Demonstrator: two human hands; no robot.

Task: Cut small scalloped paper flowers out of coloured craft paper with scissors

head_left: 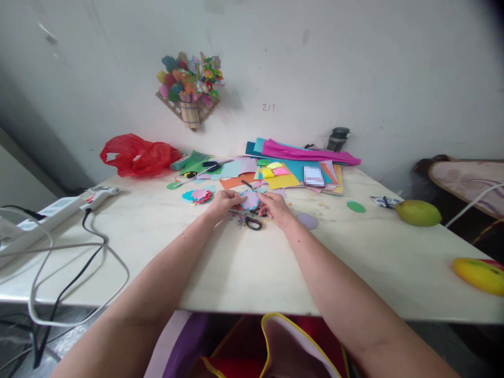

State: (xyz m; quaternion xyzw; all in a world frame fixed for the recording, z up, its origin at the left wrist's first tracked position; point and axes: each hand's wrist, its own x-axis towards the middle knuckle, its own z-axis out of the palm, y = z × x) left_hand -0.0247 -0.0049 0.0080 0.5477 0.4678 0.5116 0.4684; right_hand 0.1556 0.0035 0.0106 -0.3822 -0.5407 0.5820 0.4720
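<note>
My left hand (224, 204) pinches the left edge of a paper flower (250, 200), lilac in the middle with a light blue scalloped rim. At its right side my right hand (274, 207) is closed on the same flower, fingers partly curled under. Scissors (253, 223) with black handles lie on the table just below the hands, among tiny colourful paper scraps. A thin dark stick (248, 185) shows above the flower; whether my right hand touches it I cannot tell. Left of my left hand lie layered scalloped paper flowers (197, 196) in blue, red and pink.
Coloured sheets (283, 179), a phone (314, 176) and more scissors (212, 166) lie behind the hands. A red plastic bag (139, 156) sits at the back left. Cables (104, 247) and a power strip (59, 210) occupy the left; mangoes (418, 212) lie right.
</note>
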